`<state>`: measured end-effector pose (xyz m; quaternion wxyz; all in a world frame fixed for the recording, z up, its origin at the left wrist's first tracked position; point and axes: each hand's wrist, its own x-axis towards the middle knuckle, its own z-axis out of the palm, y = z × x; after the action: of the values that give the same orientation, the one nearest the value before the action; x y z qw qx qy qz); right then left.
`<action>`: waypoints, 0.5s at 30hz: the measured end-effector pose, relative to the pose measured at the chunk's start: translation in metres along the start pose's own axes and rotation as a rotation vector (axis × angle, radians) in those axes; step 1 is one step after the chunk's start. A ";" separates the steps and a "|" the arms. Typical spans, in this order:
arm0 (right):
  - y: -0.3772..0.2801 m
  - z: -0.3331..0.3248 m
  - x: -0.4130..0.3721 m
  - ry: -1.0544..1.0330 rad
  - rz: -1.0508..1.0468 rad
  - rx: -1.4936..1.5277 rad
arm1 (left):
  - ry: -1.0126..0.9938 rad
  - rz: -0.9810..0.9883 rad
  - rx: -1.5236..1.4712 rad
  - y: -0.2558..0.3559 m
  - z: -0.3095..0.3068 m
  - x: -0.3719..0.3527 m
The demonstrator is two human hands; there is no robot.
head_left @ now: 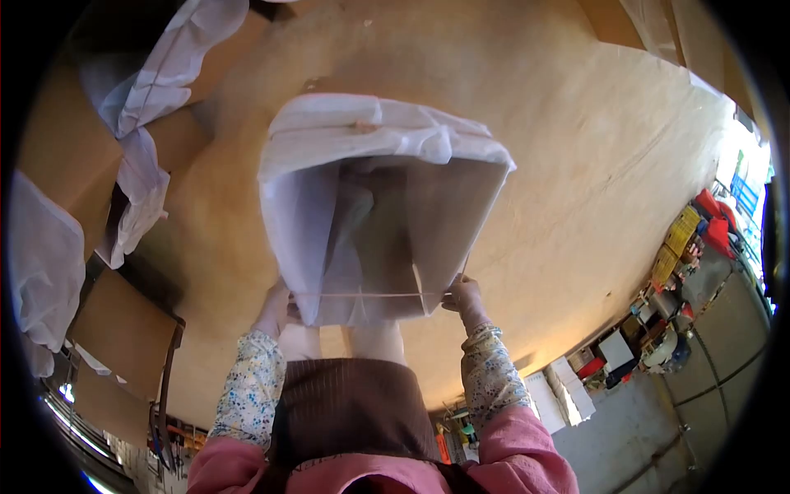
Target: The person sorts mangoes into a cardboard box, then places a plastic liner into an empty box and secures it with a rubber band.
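An open box (298, 226) lined with a white sheet stands before me, the sheet (325, 115) folded over its far rim. A thin band (370, 294) stretches across the near side of the box between my hands. At the near left corner, my left hand (276, 309) has its fingers closed on the band. My right hand (465, 298) pinches the band's other end at the near right corner. The inside of the box is shadowed, and its contents are unclear.
More cardboard boxes (123, 325) with white sheets (45, 263) stand along the left. Another box (613, 20) is at the top right. Yellow crates (679, 230), a red cloth (716, 222) and assorted items line the right side of the brown floor (576, 189).
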<state>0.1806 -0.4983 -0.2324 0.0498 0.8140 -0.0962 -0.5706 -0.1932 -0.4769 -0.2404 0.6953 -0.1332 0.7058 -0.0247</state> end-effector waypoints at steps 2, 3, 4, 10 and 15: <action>0.017 -0.003 0.004 -0.026 0.061 -0.013 | 0.018 -0.070 -0.089 -0.011 0.004 0.000; 0.025 -0.004 0.006 -0.093 0.132 0.019 | 0.016 0.067 -0.089 -0.021 0.002 0.008; 0.033 -0.004 0.008 -0.160 0.204 0.053 | 0.014 0.204 -0.086 -0.032 0.001 0.015; 0.066 0.012 0.017 -0.372 0.082 0.335 | 0.208 0.190 -0.063 -0.098 -0.012 0.049; 0.081 0.013 0.038 -0.483 -0.066 0.555 | -0.045 0.671 -0.017 -0.225 -0.055 0.182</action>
<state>0.1734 -0.5854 -0.2564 -0.2156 0.6412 -0.2300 -0.6996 -0.2123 -0.7424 -0.3664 0.6788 0.1005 0.6951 0.2144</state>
